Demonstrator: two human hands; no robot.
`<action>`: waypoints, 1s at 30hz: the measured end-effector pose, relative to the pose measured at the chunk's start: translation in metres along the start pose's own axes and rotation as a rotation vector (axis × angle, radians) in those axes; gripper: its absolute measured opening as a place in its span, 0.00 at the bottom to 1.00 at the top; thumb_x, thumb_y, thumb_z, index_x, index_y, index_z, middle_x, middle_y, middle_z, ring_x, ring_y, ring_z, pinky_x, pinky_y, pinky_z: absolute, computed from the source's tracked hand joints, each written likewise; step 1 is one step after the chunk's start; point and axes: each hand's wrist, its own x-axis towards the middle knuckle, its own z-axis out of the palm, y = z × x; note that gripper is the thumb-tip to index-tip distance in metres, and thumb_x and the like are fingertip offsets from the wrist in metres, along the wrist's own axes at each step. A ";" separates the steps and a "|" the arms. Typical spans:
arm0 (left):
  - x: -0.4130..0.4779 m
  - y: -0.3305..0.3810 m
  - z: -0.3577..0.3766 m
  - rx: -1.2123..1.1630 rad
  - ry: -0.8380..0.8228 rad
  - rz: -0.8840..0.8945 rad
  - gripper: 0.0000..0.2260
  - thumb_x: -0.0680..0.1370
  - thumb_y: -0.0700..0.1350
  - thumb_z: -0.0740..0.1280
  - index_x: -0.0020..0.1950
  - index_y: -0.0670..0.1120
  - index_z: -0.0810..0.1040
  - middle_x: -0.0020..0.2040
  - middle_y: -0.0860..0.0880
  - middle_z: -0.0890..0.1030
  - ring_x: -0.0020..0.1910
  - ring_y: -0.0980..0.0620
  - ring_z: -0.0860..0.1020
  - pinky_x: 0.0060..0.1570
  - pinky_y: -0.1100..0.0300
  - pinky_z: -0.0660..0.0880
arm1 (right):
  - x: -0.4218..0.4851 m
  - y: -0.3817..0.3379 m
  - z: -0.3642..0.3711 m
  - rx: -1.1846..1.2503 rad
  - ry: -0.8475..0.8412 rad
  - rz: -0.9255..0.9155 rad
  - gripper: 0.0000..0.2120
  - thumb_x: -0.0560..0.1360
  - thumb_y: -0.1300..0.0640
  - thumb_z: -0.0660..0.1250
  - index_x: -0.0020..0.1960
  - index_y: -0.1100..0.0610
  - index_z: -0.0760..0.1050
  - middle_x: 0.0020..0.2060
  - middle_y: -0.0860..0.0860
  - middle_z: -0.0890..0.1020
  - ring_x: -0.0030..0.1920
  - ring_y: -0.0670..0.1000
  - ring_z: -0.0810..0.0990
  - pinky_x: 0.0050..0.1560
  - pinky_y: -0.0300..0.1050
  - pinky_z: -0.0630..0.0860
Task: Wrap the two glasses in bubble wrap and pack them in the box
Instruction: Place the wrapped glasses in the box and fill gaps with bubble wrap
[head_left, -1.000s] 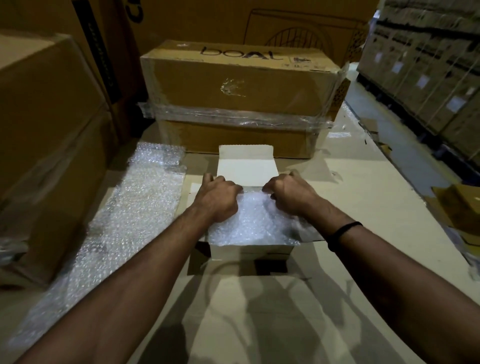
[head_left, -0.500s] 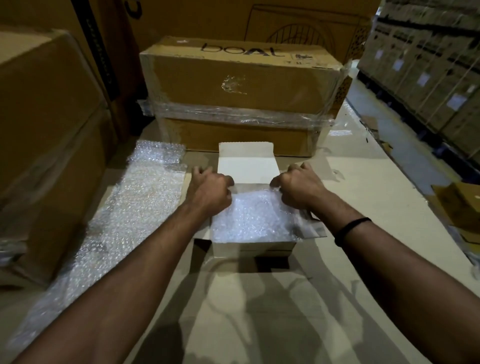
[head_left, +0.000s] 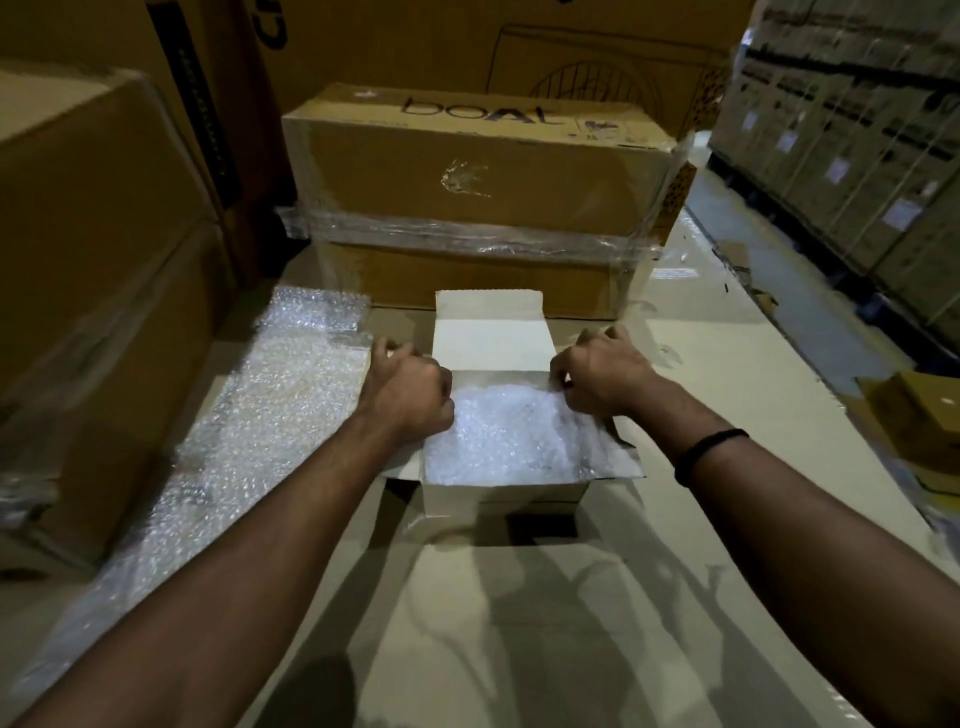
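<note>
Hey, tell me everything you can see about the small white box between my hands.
The white box looks like thin cardboard, small and rectangular, open at the top. Its lid flap stands upright at the far side; a side flap splays outward on the right. Crumpled bubble wrap fills it to the rim. It sits before a brown carton. The left hand and right hand, fingers curled, touch its far corners; their grip is hidden.

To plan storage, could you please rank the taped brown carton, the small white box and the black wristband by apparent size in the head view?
Largest: taped brown carton, though farthest.
Middle: small white box.
Smallest: black wristband, despite being nearest.
</note>
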 end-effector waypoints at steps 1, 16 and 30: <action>-0.001 0.000 -0.001 0.046 -0.048 0.010 0.11 0.73 0.51 0.63 0.49 0.52 0.83 0.48 0.53 0.83 0.61 0.49 0.72 0.67 0.44 0.54 | -0.001 -0.001 -0.001 -0.067 -0.023 -0.016 0.10 0.73 0.52 0.63 0.52 0.46 0.79 0.47 0.49 0.81 0.58 0.53 0.72 0.56 0.53 0.63; -0.008 -0.015 -0.005 0.019 -0.080 0.111 0.10 0.67 0.55 0.63 0.39 0.53 0.81 0.52 0.56 0.83 0.64 0.49 0.70 0.68 0.41 0.51 | -0.005 0.014 0.000 0.051 -0.062 -0.068 0.10 0.74 0.49 0.62 0.50 0.45 0.80 0.57 0.47 0.80 0.69 0.52 0.67 0.73 0.61 0.50; -0.027 -0.001 -0.013 -0.079 -0.119 0.075 0.09 0.74 0.51 0.66 0.49 0.54 0.85 0.73 0.54 0.70 0.73 0.48 0.60 0.70 0.43 0.49 | -0.020 -0.001 -0.006 0.063 -0.311 -0.096 0.11 0.76 0.46 0.64 0.56 0.44 0.80 0.67 0.45 0.74 0.76 0.53 0.55 0.73 0.68 0.38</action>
